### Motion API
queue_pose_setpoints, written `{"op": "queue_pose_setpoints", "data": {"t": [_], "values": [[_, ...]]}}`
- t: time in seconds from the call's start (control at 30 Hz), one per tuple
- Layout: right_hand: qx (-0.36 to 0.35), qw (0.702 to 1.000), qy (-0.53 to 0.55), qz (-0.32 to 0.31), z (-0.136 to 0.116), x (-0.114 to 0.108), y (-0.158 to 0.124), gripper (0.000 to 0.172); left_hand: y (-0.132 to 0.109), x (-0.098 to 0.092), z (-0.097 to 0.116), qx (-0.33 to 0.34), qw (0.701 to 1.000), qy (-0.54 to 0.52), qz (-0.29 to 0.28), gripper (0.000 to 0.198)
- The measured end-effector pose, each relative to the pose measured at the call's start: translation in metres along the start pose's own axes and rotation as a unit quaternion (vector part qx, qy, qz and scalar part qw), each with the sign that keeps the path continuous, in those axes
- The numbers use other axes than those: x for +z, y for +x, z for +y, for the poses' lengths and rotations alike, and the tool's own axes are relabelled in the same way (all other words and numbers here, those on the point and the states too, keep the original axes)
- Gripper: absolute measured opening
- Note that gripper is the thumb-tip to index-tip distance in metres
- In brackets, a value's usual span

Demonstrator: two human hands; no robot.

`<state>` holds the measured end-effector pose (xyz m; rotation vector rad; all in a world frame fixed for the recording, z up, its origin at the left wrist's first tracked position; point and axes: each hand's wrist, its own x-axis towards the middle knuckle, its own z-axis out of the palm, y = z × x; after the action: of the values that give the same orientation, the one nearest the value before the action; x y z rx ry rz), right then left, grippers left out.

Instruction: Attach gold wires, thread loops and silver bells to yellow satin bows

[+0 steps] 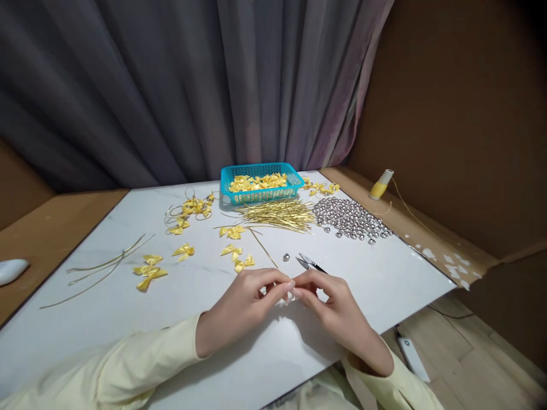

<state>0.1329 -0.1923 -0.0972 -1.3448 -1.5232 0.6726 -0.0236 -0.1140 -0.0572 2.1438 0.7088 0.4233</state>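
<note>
My left hand [260, 296] and my right hand [331, 299] meet fingertip to fingertip above the near part of the white table [405, 285]. Both pinch at the same spot. Something small and pale shows under the fingertips, too hidden to name. A gold wire strip [265, 250] runs up and left from just beyond my left fingers; whether it is held I cannot tell. Just past my hands lie one silver bell [286, 257] and small black-handled snips [310, 263], partly covered by my right hand. Yellow ribbon bows [244, 263] lie beyond my left hand.
A blue basket [262, 196] of yellow bows stands at the back, before a grey curtain [179, 85]. Nearer are gold strips [282, 215] and a bell pile [348, 217]. Looped bows [194, 208] and loose strips [106, 265] lie left. A yellow thread spool [379, 187] stands right.
</note>
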Motion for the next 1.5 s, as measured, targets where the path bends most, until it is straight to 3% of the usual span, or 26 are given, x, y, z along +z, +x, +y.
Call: {"op": "queue_pose_setpoints", "data": {"t": [0.27,0.4,0.6,0.87,1.17,1.37,1.5], "values": [[0.016,1.000,-0.002,-0.003,0.002,0.000,0.000,0.019,0.003,-0.003,-0.001,-0.038,0.999,-0.029,0.023,0.022],[0.045,0.998,0.036,0.003,0.005,-0.001,0.002,0.012,0.005,-0.004,-0.001,-0.038,0.998,-0.033,0.023,0.022],[0.052,0.994,0.086,-0.052,0.003,0.000,0.003,0.021,0.004,-0.002,-0.003,-0.046,0.997,-0.058,-0.001,0.023],[0.064,0.997,0.039,-0.023,0.004,0.005,0.000,0.024,0.005,0.002,-0.004,-0.065,0.996,-0.053,0.010,0.020],[0.083,0.996,0.024,-0.018,-0.002,0.003,-0.001,0.024,0.001,0.008,-0.009,0.037,0.996,0.047,0.063,0.021],[0.106,0.993,0.060,-0.007,-0.002,-0.003,-0.002,0.018,0.002,0.006,-0.011,0.035,0.996,0.046,0.067,0.021],[0.141,0.982,0.116,-0.044,0.000,-0.002,0.000,0.029,0.004,0.007,-0.014,0.049,0.995,0.054,0.071,0.021]]}}
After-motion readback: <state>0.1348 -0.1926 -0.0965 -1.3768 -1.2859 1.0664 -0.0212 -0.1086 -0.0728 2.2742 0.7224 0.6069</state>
